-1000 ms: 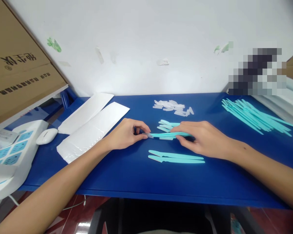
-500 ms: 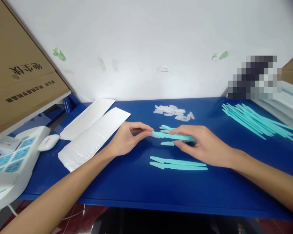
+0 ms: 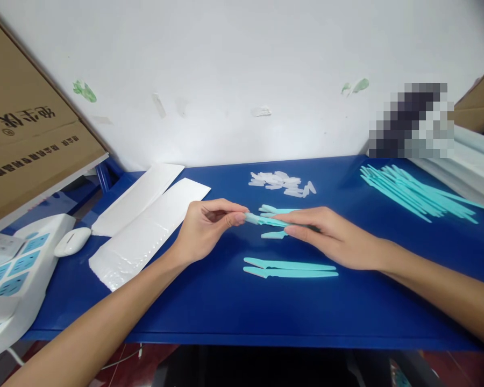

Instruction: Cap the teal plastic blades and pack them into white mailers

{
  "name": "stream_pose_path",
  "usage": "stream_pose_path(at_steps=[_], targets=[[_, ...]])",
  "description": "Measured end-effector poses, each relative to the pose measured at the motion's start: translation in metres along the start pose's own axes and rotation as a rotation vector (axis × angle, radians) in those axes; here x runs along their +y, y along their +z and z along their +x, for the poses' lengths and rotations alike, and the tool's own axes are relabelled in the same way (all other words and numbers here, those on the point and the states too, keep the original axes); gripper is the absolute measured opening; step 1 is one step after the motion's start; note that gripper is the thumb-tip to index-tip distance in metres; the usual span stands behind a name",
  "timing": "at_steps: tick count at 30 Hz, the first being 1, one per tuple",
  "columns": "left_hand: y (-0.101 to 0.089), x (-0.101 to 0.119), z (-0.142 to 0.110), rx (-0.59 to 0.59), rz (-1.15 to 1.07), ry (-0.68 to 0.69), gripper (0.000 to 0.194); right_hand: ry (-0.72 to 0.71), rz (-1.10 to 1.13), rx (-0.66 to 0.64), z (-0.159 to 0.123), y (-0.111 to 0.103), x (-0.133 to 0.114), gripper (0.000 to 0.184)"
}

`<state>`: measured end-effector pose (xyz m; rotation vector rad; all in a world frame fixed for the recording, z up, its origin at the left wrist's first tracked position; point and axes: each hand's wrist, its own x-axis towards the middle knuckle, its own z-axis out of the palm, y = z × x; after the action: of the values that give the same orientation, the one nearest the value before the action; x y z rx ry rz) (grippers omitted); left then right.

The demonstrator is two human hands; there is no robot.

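Note:
A turquoise eyebrow razor (image 3: 268,221) lies between my two hands above the blue table. My left hand (image 3: 210,226) pinches its blade end with thumb and forefinger, where a translucent blade cap (image 3: 251,217) shows on the tip. From the right, my right hand (image 3: 334,236) grips the razor's handle, its fingers covering most of it. Under and beside the right fingers are other razors (image 3: 272,235), partly hidden. Nearer me, two uncapped razors (image 3: 294,265) rest side by side with their blades pointing left. Behind the hands is a loose pile of clear blade caps (image 3: 280,181).
Many turquoise razors (image 3: 415,191) are heaped at the right, near a pale box (image 3: 471,156). Two white padded envelopes (image 3: 149,231) lie left. Beyond them are a white earbud case (image 3: 72,242), a power strip (image 3: 44,279) and a cardboard box (image 3: 32,107).
My right hand has flattened over the razor, hiding more of its handle. The cap at the tip shows more clearly beside my left fingers. The whole view has shifted slightly.

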<state>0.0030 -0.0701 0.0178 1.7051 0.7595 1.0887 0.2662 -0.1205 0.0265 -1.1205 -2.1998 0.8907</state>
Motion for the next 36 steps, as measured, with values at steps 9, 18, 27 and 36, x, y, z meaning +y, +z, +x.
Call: stream_pose_path(at_steps=[9,18,27,36], targets=[[0.003,-0.002,0.004,-0.012,0.156,0.032,0.02,-0.123,-0.352,0.09,0.001,-0.005,0.007,0.041],[-0.019,-0.014,0.009,0.015,0.579,0.052,0.057,-0.079,-0.84,0.044,-0.005,-0.016,0.023,0.036],[-0.018,-0.02,0.008,-0.053,0.703,0.105,0.054,-0.063,-0.757,0.066,-0.009,-0.013,-0.006,0.035],[-0.02,-0.033,0.04,-0.154,0.928,0.127,0.038,0.034,-0.498,-0.293,-0.016,-0.007,-0.024,0.026]])
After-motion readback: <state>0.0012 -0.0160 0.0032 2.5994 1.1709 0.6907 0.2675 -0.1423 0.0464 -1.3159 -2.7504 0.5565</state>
